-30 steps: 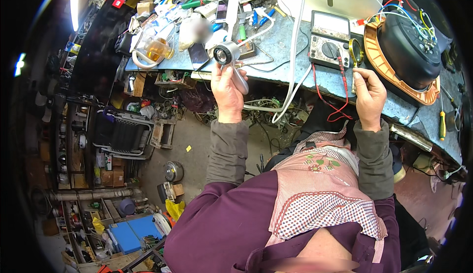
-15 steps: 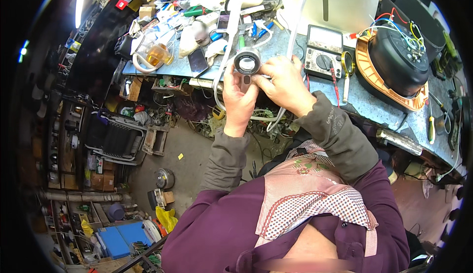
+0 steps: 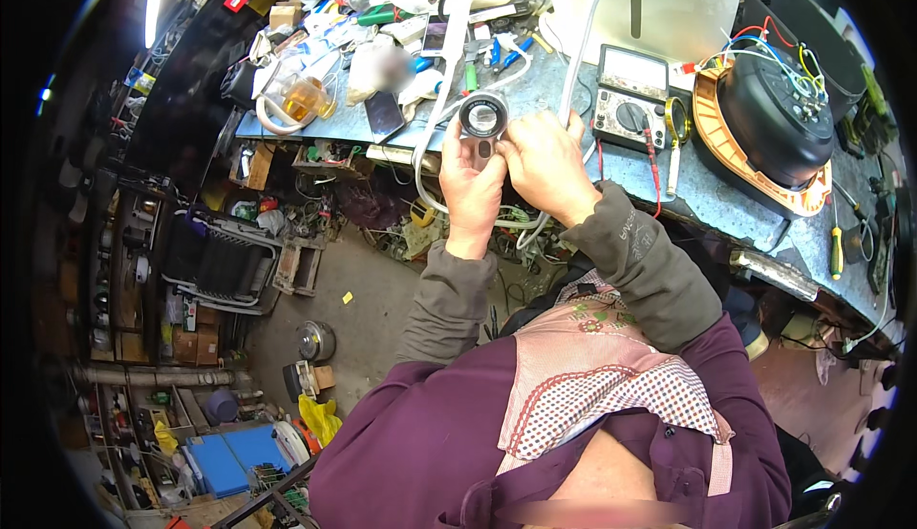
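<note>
Round metal part (image 3: 482, 116), a small disc with a glassy centre on a short stem, held up in front of the near edge of the workbench (image 3: 573, 109), between both hands and over the floor gap below the bench. Step in hand, as judged: close inspection or fine adjustment of the part, both hands working on it at once. The next move would likely call for a steady left-hand hold while the right fingertips turn or press at the rim; the exact action cannot be read. Left hand (image 3: 470, 178): raised from a bent forearm, closed around the stem from below, thumb up along it. Right hand (image 3: 543, 161): arched in from the right, fingers curled against the part's side, clasping it together with the left; a white hose (image 3: 585, 28) runs up just behind its knuckles. On the bench to the right: a black motor housing on an orange plate (image 3: 772, 114), then a meter (image 3: 626, 99) with red lead (image 3: 656, 180).
</note>
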The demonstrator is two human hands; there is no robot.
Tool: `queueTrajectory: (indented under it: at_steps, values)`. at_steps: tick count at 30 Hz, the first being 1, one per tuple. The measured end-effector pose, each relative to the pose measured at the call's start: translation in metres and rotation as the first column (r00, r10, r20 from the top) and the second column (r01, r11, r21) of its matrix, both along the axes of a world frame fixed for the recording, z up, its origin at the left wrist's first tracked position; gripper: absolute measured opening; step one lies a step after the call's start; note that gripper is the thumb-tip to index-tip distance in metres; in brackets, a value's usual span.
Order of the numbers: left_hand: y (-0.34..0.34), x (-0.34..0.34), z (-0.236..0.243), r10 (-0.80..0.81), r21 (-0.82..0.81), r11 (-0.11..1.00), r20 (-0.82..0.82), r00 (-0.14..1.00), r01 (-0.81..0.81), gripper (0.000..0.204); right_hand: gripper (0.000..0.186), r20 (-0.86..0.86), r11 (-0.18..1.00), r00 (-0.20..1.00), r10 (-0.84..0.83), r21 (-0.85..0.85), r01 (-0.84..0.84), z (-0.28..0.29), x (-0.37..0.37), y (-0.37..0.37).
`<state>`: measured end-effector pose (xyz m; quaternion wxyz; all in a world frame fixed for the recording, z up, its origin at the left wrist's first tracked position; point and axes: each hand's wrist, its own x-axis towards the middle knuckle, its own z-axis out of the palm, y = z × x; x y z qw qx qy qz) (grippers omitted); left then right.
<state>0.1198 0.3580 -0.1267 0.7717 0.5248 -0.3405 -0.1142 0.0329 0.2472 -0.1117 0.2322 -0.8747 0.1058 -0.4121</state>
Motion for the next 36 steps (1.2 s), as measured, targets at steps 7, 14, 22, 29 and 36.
queueTrajectory:
  at_steps: [7, 14, 22, 29, 36]
  values:
    - [0.008, 0.010, 0.007, 0.192, 0.036, 0.980, 0.078, 0.978, -0.195, 0.067, 0.017, -0.096, 0.995, 0.993, -0.074, 0.062, 0.080, 0.002, -0.004, -0.006]
    - [0.067, 0.062, 0.053, 0.122, -0.115, 0.985, -0.066, 0.990, -0.129, 0.040, 0.017, 0.034, 0.982, 0.993, -0.116, -0.150, 0.119, 0.027, -0.034, -0.015]
    - [0.065, 0.031, 0.040, -0.632, -0.603, 0.719, -0.362, 0.685, 0.345, 0.073, 0.021, 0.150, 0.996, 0.987, -0.055, -0.064, 0.065, 0.042, -0.050, 0.001]
    - [0.059, 0.025, 0.041, -0.696, -0.654, 0.664, -0.364, 0.619, 0.362, 0.085, 0.024, 0.138, 0.998, 0.988, -0.063, -0.021, 0.067, 0.027, -0.059, -0.007]
    - [0.060, 0.023, 0.036, -0.376, -0.251, 0.922, -0.389, 0.841, 0.296, 0.040, 0.038, 0.044, 0.995, 0.995, -0.092, -0.030, 0.093, 0.020, -0.059, -0.027]
